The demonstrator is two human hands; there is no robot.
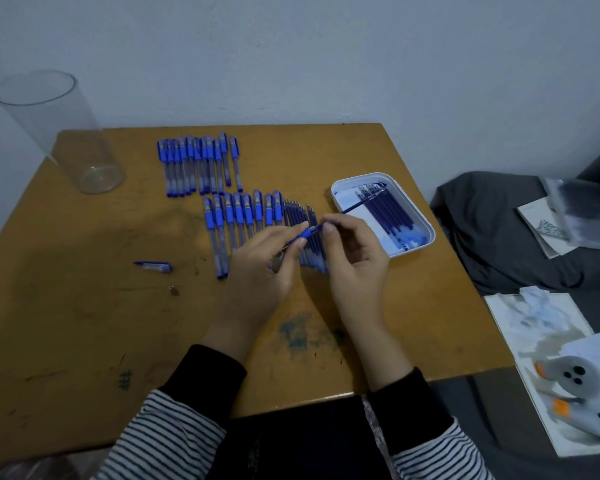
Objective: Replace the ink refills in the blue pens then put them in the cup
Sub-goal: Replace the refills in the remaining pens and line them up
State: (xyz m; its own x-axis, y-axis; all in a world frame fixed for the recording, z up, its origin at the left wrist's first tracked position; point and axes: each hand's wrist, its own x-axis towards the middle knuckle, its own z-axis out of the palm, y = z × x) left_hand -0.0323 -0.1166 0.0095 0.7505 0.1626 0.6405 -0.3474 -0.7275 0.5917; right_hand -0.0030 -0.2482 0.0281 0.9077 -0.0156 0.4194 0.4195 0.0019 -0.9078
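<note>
Toward the desk's (84, 323) right edge, the left hand (264, 271) gripped a pen barrel (305, 233) while the right hand (357, 261) pinched its refill (355, 206); keeping both in line would have prevented bending.

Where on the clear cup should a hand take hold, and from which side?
Probably round the wall of the clear cup at mid-height, from its right: it stands on its base, mouth up, at the far-left corner of the table, room beside it.

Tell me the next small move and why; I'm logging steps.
Probably slide the refill home into the pen, or free of it; which, I cannot tell. The right hand pinches it, the left hand grips the pen, and most of it sticks out.
</note>
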